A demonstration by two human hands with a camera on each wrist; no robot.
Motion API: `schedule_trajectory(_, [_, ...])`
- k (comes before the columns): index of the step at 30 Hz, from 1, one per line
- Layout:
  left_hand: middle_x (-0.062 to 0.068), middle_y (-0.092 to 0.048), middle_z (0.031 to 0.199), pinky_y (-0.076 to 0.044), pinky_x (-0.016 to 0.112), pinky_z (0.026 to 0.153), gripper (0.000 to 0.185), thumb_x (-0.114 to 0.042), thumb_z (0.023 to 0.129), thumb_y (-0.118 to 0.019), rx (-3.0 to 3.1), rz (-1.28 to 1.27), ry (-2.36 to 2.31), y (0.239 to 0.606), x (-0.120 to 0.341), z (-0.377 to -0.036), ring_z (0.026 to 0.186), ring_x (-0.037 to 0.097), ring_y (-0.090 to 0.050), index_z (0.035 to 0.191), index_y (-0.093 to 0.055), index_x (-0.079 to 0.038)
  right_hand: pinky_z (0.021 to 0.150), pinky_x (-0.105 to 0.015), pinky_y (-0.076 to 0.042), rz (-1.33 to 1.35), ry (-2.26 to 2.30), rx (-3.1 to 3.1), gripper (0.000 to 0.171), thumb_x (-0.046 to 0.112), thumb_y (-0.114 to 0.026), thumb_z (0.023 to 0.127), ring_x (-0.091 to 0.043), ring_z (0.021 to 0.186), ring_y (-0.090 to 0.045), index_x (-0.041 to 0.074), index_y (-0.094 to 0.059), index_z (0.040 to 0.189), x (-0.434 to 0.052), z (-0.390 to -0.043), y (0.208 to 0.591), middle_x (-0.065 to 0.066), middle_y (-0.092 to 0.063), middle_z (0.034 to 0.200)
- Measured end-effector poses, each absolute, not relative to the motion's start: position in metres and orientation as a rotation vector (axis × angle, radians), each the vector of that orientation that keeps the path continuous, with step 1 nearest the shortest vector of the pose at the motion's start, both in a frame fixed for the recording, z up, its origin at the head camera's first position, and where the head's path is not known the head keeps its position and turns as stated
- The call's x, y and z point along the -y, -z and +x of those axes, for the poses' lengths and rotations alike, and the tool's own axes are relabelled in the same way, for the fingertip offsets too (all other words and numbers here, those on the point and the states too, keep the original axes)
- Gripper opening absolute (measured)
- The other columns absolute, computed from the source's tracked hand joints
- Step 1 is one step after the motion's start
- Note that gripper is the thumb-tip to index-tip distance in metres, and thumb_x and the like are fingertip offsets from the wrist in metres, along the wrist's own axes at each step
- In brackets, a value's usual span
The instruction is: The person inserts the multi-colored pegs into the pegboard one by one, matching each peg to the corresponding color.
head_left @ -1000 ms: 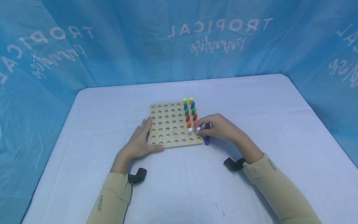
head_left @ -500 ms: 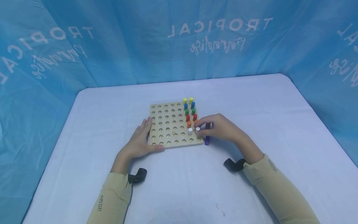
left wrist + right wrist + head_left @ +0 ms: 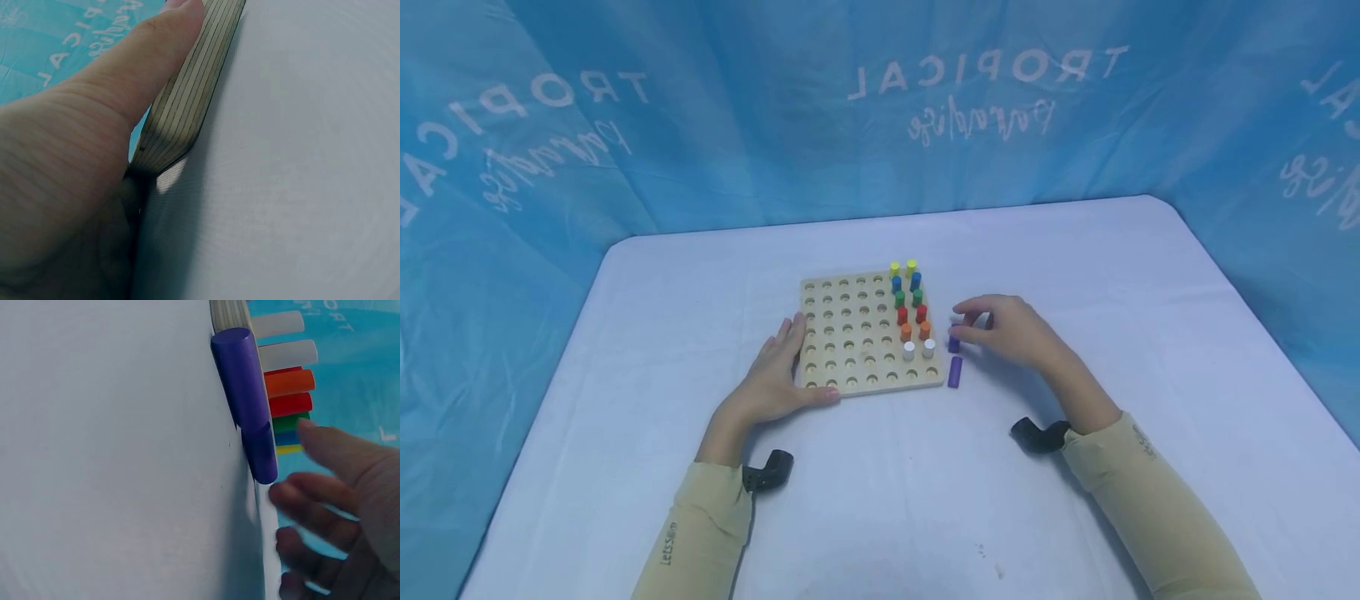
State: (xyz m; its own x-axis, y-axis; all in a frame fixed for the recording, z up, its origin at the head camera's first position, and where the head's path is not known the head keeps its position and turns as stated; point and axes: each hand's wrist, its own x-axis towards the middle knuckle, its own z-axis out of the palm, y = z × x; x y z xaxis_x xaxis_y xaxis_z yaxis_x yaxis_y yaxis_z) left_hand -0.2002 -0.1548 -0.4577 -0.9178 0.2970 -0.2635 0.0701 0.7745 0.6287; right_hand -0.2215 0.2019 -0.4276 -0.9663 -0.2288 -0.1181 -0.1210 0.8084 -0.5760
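Observation:
A wooden pegboard (image 3: 850,337) lies on the table with its two right-hand columns partly filled. My left hand (image 3: 771,379) rests at the board's near left corner, fingers along the left side and thumb along the front edge. To the board's right lie two purple pegs, the nearer peg (image 3: 955,372) and the farther peg (image 3: 954,345), end to end. My right hand (image 3: 1003,329) hovers by the farther one, thumb and index finger apart. In the right wrist view those fingertips stand clear of the purple peg (image 3: 261,456). A white peg (image 3: 929,349) stands upright in the right column.
Beside it stands another white peg (image 3: 909,351). Behind them rise pairs of orange, red, green, blue and yellow pegs (image 3: 912,268). Bare holes fill the board's left part and front row. A white cloth covers the table (image 3: 880,492); a blue curtain (image 3: 775,125) hangs behind.
My right hand has let go of the white peg, which stays upright in the board, and has moved right to beside the purple pegs. My left hand has not moved.

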Motion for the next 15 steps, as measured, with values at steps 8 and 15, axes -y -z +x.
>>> schedule_trajectory(8, [0.004, 0.005, 0.169, 0.0, 0.056, 0.126, 0.135, -0.069, 0.067, -0.079, -2.617, 0.288, -0.924, 0.459, 0.155, -0.199, 0.156, 0.029, 0.008, 0.16, 0.006, -0.022, 0.08, -0.033, -0.049, -0.33, 0.846, -2.794, 0.046, 0.04, -0.081, 0.081, -0.019, 0.094, -0.059, 0.015, -0.074, 0.119, -0.202, -0.225, 0.44, -0.001, -0.068, 0.103])
schedule_trajectory(15, [0.005, 0.006, 0.169, 0.001, 0.055, 0.126, 0.135, -0.069, 0.067, -0.079, -2.621, 0.293, -0.92, 0.458, 0.154, -0.2, 0.156, 0.027, 0.008, 0.16, 0.007, -0.022, 0.095, -0.043, -0.05, -0.328, 0.914, -2.754, 0.042, 0.034, -0.083, 0.08, -0.021, 0.109, -0.061, 0.018, -0.074, 0.118, -0.201, -0.224, 0.439, 0.001, -0.071, 0.111])
